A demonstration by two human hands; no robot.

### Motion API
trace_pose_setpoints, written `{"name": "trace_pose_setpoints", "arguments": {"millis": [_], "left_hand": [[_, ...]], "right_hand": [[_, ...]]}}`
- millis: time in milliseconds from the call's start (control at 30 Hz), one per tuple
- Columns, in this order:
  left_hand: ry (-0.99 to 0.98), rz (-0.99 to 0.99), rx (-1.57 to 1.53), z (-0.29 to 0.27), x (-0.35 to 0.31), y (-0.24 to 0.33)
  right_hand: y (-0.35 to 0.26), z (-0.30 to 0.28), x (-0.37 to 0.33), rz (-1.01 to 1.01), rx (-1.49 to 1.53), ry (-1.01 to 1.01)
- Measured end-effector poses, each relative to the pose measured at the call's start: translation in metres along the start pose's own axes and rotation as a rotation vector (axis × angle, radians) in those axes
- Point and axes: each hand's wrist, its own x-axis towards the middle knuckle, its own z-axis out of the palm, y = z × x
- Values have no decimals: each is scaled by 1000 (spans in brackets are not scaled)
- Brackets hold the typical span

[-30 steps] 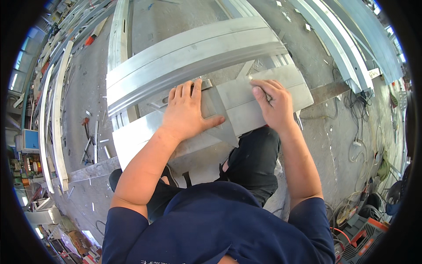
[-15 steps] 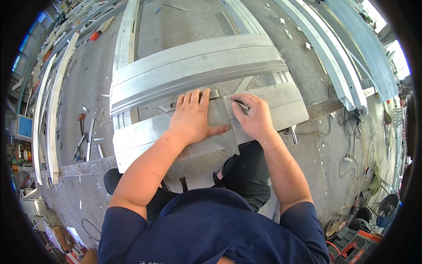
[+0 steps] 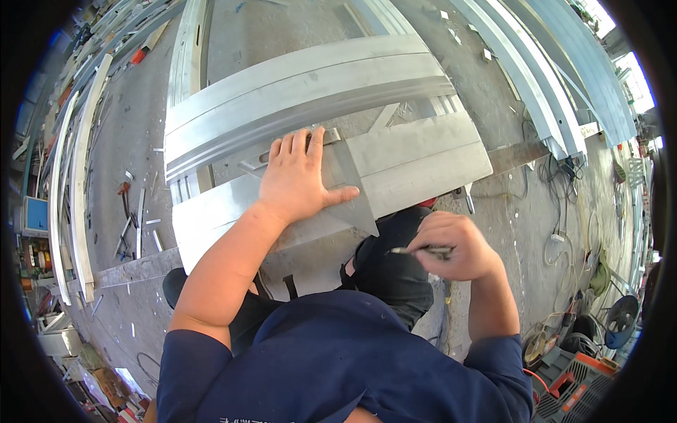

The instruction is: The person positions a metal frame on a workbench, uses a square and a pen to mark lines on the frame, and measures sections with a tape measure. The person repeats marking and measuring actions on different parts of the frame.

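Observation:
My left hand [image 3: 293, 176] lies flat with spread fingers and thumb on a grey metal square [image 3: 361, 206]. The square's slotted bar [image 3: 331, 135] shows past my fingertips, and its blade slants across the near silver metal panel [image 3: 416, 156]. Part of the square is hidden under the palm. Over my right thigh, off the panel, my right hand [image 3: 457, 247] is closed around a slim pen-like tool [image 3: 399, 250]. The tool's thin tip points left; motion blur hides its exact kind.
A second silver panel [image 3: 303, 86] lies beyond the near one, both across long metal rails [image 3: 185, 56]. More long profiles [image 3: 515, 70] lie at the far right. Cables [image 3: 560, 190] and an orange-and-grey case [image 3: 578, 388] are on the right. Offcuts litter the concrete floor.
My right hand has left the square's edge with the pen-like tool, moving toward me and right over my thigh. My left hand stays flat on the square. The view has shifted slightly.

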Motion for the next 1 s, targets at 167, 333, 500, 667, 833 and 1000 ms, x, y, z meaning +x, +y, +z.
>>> {"name": "trace_pose_setpoints", "arguments": {"millis": [167, 333, 500, 667, 833, 1000], "left_hand": [[46, 13, -11, 6, 1, -3], [13, 11, 7, -3, 3, 3], [-11, -15, -114, -18, 13, -27], [-6, -3, -170, -21, 20, -32], [-4, 4, -198, -15, 34, -14], [-20, 13, -192, -13, 39, -12]], "right_hand": [[21, -8, 17, 302, -43, 383], [62, -8, 54, 336, -11, 545], [75, 2, 57, 327, 129, 589], [79, 5, 58, 301, 158, 616], [77, 5, 56, 312, 182, 629], [80, 6, 56, 301, 174, 634]]}}
